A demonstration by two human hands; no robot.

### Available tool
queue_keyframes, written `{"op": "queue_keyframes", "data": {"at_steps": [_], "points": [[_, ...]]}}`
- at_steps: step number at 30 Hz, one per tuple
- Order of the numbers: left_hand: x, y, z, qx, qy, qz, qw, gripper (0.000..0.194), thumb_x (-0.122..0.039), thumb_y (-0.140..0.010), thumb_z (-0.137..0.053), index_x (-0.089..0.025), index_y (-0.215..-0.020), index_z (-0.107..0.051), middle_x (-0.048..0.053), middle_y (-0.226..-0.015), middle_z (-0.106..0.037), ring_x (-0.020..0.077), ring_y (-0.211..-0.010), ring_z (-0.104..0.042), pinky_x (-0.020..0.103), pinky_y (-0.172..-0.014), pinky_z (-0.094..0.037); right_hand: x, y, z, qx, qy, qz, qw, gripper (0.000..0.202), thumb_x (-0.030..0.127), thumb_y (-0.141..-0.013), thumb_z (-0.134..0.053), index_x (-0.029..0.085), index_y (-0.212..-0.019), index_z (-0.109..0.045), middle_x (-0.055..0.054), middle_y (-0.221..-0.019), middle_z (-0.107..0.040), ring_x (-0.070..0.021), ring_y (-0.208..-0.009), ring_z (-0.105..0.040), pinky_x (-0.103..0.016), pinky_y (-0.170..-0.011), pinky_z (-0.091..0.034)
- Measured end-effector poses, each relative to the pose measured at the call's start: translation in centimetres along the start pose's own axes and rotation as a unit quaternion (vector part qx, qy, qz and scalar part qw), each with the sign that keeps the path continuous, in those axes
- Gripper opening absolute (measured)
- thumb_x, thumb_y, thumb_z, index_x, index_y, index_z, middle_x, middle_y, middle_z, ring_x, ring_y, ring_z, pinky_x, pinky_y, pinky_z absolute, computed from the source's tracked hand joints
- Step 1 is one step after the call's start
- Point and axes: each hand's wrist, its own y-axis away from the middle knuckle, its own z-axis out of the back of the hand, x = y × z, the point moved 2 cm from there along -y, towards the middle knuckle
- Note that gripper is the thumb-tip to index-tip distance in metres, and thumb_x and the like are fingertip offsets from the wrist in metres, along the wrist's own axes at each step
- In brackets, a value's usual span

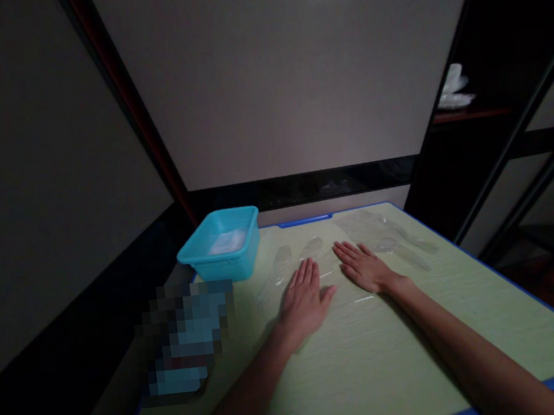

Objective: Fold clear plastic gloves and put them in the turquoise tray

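Note:
A thin, see-through plastic glove (283,263) is spread on the pale green table, its finger shapes pointing to the far side. My left hand (306,300) lies flat over it, fingers together and thumb out. To the right, my right hand (365,269) also rests palm down with outstretched fingers, at the right part of the clear plastic. Beyond that hand lies more clear plastic (363,225) with long finger-like shapes, seemingly another glove or several. Neither hand grips anything. Both palms hide part of the plastic beneath them.
A turquoise plastic basin (249,253) holding a white packet (228,241) stands at the table's back left corner. Nearer on the left is a blurred-out, pixelated object (192,338). The table (353,371) has a blue edge and meets cabinet panels behind. White bundled items (455,89) sit on a shelf at right.

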Motion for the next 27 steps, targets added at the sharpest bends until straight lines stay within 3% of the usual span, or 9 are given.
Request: {"op": "queue_keyframes", "data": {"at_steps": [6,11,15,21,27], "points": [[1.1,1.9,0.6,0.001,-0.008,-0.012,1.000,0.059,-0.046,-0.088,-0.029,-0.005,-0.130,-0.032,0.015,-0.140,-0.025,0.0249,-0.130,-0.018,0.039,-0.104,-0.022,-0.1,0.2,-0.2,-0.001,0.003,-0.001,1.000,0.055,0.039,-0.089,-0.016,0.013,-0.137,-0.020,-0.004,-0.143,-0.014,-0.0196,-0.131,-0.012,-0.042,-0.105,-0.014],[1.0,2.1,1.0,0.024,0.006,-0.030,0.999,0.061,-0.049,-0.086,-0.032,-0.009,-0.132,-0.030,0.014,-0.142,-0.022,0.0256,-0.131,-0.015,0.040,-0.104,-0.021,-2.0,0.4,0.3,-0.023,0.007,-0.032,0.999,0.055,0.038,-0.089,-0.018,0.012,-0.136,-0.025,-0.008,-0.141,-0.021,-0.0224,-0.130,-0.017,-0.047,-0.104,-0.015],[1.1,2.7,1.6,0.065,0.020,-0.082,0.994,0.062,-0.049,-0.085,-0.037,-0.012,-0.134,-0.027,0.012,-0.143,-0.018,0.0244,-0.131,-0.011,0.040,-0.105,-0.016,-3.4,0.5,1.5,-0.061,0.003,-0.042,0.997,0.054,0.032,-0.089,-0.017,0.008,-0.137,-0.019,-0.010,-0.142,-0.016,-0.0214,-0.131,-0.013,-0.046,-0.105,-0.012],[1.1,4.8,3.3,0.142,0.062,-0.221,0.963,0.069,-0.050,-0.080,-0.047,-0.018,-0.136,-0.022,0.009,-0.145,-0.012,0.0215,-0.132,-0.007,0.037,-0.107,-0.012,-1.4,0.6,2.8,-0.063,-0.058,0.080,0.993,0.051,0.030,-0.090,-0.017,0.014,-0.138,-0.017,-0.006,-0.143,-0.018,-0.0176,-0.131,-0.014,-0.041,-0.106,-0.015],[1.0,5.5,4.0,0.161,0.092,-0.249,0.950,0.074,-0.050,-0.076,-0.053,-0.019,-0.136,-0.023,0.008,-0.144,-0.014,0.0222,-0.132,-0.008,0.038,-0.107,-0.012,2.9,0.5,2.6,-0.002,-0.141,0.218,0.966,0.052,0.037,-0.092,-0.017,0.013,-0.139,-0.012,-0.007,-0.143,-0.016,-0.0155,-0.131,-0.012,-0.037,-0.107,-0.012]]}}
